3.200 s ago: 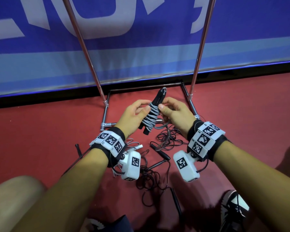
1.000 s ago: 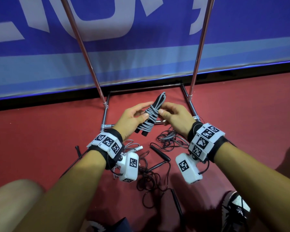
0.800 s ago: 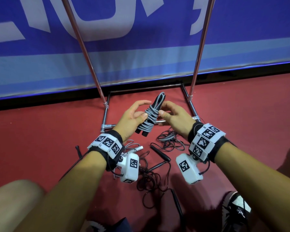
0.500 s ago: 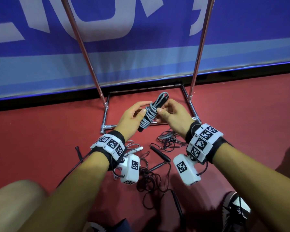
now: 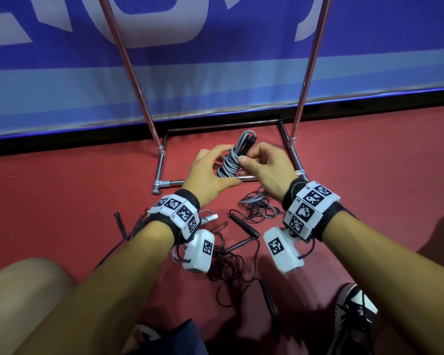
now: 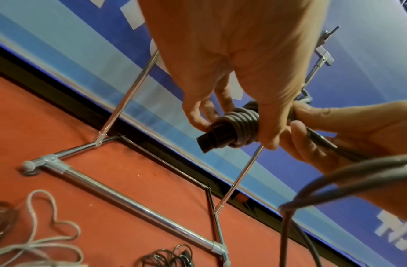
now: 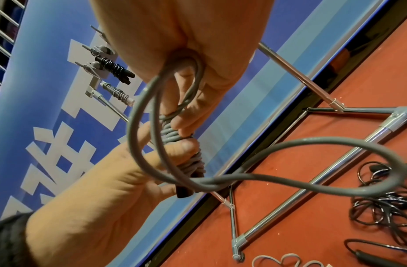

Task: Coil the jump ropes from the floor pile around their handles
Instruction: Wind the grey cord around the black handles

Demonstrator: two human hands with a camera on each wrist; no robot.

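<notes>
2 hands (image 5: 237, 166) grip gray jump rope (image 5: 228, 163) coiled on, prob., black handles (image 6: 208, 142).

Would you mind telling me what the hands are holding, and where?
Left hand grips the grey jump rope at its coiled handles; right hand pinches its loose cord just above the coil.
</notes>
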